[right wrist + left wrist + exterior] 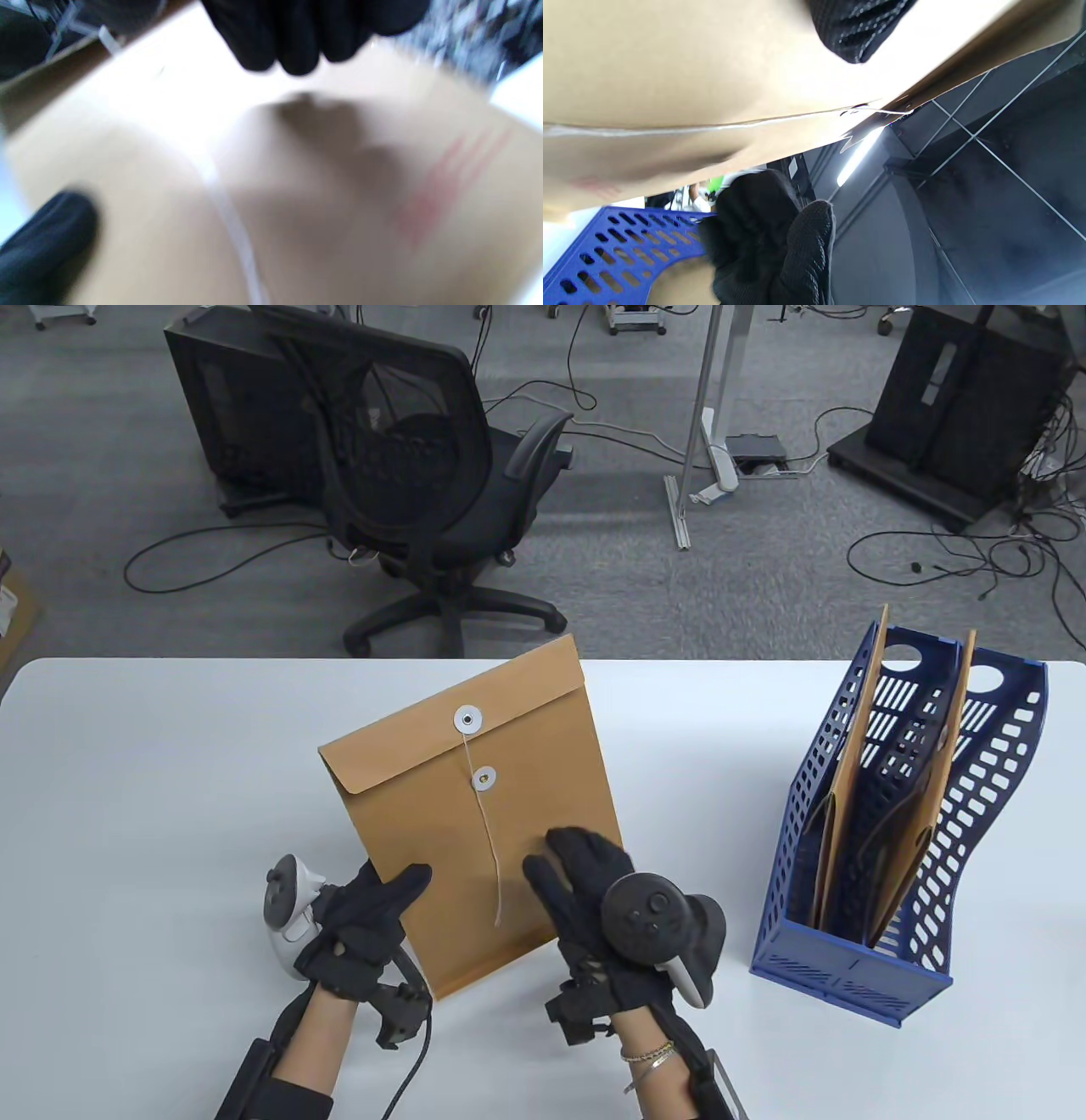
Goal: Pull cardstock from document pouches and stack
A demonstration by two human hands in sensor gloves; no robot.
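A brown string-tie document pouch (475, 780) stands tilted on the white table (153, 780), flap closed, its white string (488, 848) hanging loose down the front. My left hand (407, 891) grips the pouch's lower left edge, thumb on the front. My right hand (551, 857) hovers at or rests on the lower right of the front face, fingers spread, near the string's end. In the left wrist view the pouch (670, 63) fills the top, with a left fingertip (857, 29) on it. The right wrist view is blurred: pouch (339, 190) under the fingertips (288, 46).
A blue two-slot file rack (857, 967) stands at the table's right, also in the left wrist view (628, 245). It holds two more brown pouches (848, 814) (929, 823) upright. A black office chair (416, 475) stands beyond the far edge.
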